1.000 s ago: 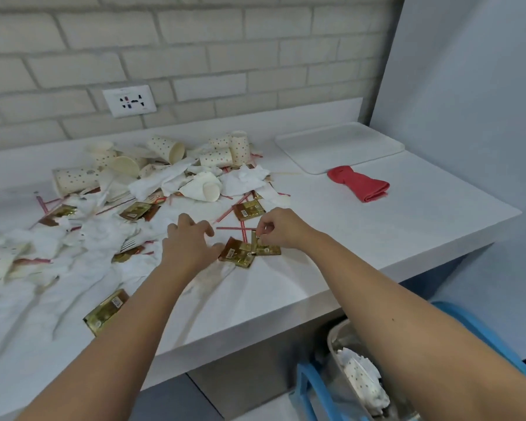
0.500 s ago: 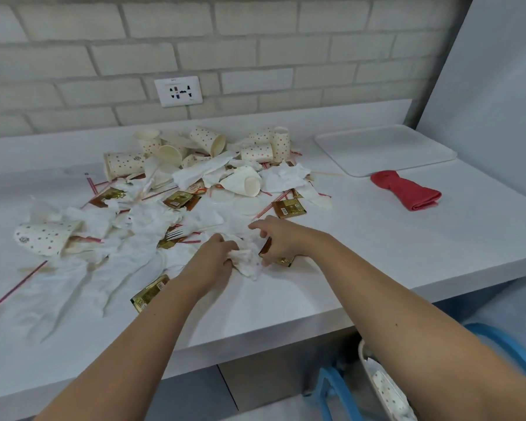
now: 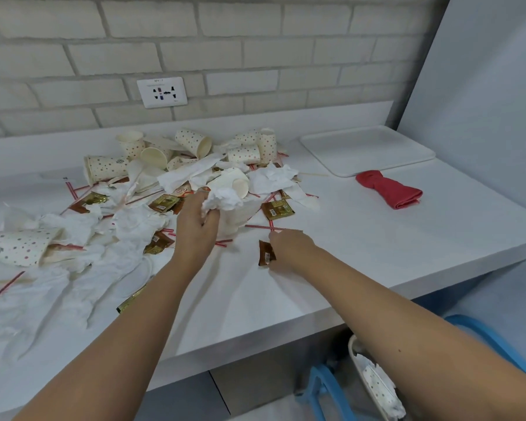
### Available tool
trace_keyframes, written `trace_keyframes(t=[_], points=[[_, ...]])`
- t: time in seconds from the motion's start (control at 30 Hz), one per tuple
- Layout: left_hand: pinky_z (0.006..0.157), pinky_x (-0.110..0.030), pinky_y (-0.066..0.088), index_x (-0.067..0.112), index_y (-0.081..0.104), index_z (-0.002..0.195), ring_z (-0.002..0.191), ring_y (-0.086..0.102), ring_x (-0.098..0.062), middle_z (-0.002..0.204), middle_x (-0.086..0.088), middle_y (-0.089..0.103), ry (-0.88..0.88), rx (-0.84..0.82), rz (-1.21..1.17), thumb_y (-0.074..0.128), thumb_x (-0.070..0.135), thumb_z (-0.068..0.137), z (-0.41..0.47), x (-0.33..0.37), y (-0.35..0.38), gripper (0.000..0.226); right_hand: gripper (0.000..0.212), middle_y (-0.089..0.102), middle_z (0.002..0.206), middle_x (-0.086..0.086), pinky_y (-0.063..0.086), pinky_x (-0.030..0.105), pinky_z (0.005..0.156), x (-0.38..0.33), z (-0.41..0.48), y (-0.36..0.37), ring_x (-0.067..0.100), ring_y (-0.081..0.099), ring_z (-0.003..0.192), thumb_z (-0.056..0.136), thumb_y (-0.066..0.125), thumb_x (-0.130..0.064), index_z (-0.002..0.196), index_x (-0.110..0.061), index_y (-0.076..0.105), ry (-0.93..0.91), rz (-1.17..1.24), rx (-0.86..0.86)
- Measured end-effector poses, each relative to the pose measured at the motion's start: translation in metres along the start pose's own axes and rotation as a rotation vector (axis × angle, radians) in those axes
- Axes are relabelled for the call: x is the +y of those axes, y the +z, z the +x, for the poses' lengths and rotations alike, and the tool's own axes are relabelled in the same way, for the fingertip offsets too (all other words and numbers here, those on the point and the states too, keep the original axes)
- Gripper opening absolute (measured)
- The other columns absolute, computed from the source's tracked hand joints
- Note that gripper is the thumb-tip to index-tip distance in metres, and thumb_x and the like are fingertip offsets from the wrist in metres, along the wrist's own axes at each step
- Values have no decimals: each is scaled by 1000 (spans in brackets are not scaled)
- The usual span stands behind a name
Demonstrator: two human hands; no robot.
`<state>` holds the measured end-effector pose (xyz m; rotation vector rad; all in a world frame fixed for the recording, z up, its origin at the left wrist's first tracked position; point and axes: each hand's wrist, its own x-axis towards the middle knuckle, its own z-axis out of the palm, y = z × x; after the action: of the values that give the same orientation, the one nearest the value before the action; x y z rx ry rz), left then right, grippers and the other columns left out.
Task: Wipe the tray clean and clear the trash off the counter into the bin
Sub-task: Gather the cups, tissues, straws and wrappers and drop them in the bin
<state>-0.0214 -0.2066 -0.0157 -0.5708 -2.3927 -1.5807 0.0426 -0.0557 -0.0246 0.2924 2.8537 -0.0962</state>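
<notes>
A heap of trash covers the white counter (image 3: 362, 253): dotted paper cups (image 3: 192, 141), crumpled napkins (image 3: 271, 180), red straws and brown-gold sachets (image 3: 278, 209). My left hand (image 3: 195, 226) grips a crumpled white napkin (image 3: 223, 199) in the middle of the heap. Right of it, my right hand (image 3: 289, 249) pinches a brown sachet (image 3: 266, 253) just above the counter. The white tray (image 3: 368, 150) lies at the back right, with a red cloth (image 3: 389, 189) in front of it. The bin (image 3: 374, 387) stands below the counter's front edge, holding cups and paper.
A brick wall with a socket (image 3: 162, 92) backs the counter. A grey panel (image 3: 483, 101) closes off the right side. A blue frame (image 3: 325, 387) stands round the bin on the floor. A dotted cup (image 3: 19, 246) lies on its side at far left.
My left hand has closed on a crumpled napkin and moved farther into the heap. My right hand has drawn a brown sachet away from the pile toward the counter's front.
</notes>
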Motion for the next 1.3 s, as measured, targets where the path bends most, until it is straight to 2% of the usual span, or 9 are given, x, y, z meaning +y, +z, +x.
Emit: trace_keyframes(t=[0.27,0.37,0.47,0.6,0.83,0.9,1.0,1.07,1.3], points=[[90,-42,52,21,58,115,110,59,-22,117,-4,63,-199,26,-431,51,22,93,9,21,5,23,31,53,116,12,35,29,70,20,-5,8,29,55,106,90,47,-6,121,-10,50,-62,-1,147],[91,-44,52,22,54,113,110,60,-29,111,-5,61,-330,66,-604,49,14,92,14,34,6,23,19,51,99,7,31,24,60,29,-7,9,25,51,94,90,44,-2,86,-16,56,-82,35,168],[99,-41,46,17,46,126,115,57,-26,115,-3,59,-420,100,-730,49,12,91,20,43,7,36,38,59,99,11,21,22,48,38,-5,11,20,42,81,87,49,-5,59,-22,30,-79,90,204],[95,-36,46,22,53,103,111,58,-24,105,-1,61,-440,110,-790,49,12,91,25,54,11,16,16,64,90,17,29,25,58,56,-7,9,21,44,74,84,52,-6,70,-11,47,-43,300,308],[62,-21,53,16,49,115,79,64,-8,93,3,58,-423,67,-789,46,11,93,19,67,30,23,8,64,71,23,46,31,56,93,-19,8,30,58,61,75,52,9,75,10,60,80,698,585],[62,-19,53,12,50,120,88,66,-13,93,2,59,-403,46,-790,47,10,93,14,72,41,27,8,66,70,25,53,38,56,103,-23,8,35,64,60,73,50,12,73,10,58,103,784,649],[77,-28,53,17,54,111,96,64,-22,100,-2,63,-417,-63,-853,47,8,92,7,83,62,22,9,67,69,23,55,47,59,125,-33,3,36,67,61,72,50,12,71,8,58,139,830,730],[74,-33,54,18,56,105,90,64,-21,99,-4,64,-414,-153,-869,46,7,91,0,91,80,20,9,67,69,22,54,50,61,142,-46,-2,37,66,64,71,51,11,71,7,59,167,797,768],[83,-32,48,19,60,99,94,62,-20,97,-3,65,-326,-564,-739,43,7,91,-65,120,159,22,8,52,64,11,34,27,55,191,-113,6,21,44,61,75,50,6,71,5,57,319,537,731]])
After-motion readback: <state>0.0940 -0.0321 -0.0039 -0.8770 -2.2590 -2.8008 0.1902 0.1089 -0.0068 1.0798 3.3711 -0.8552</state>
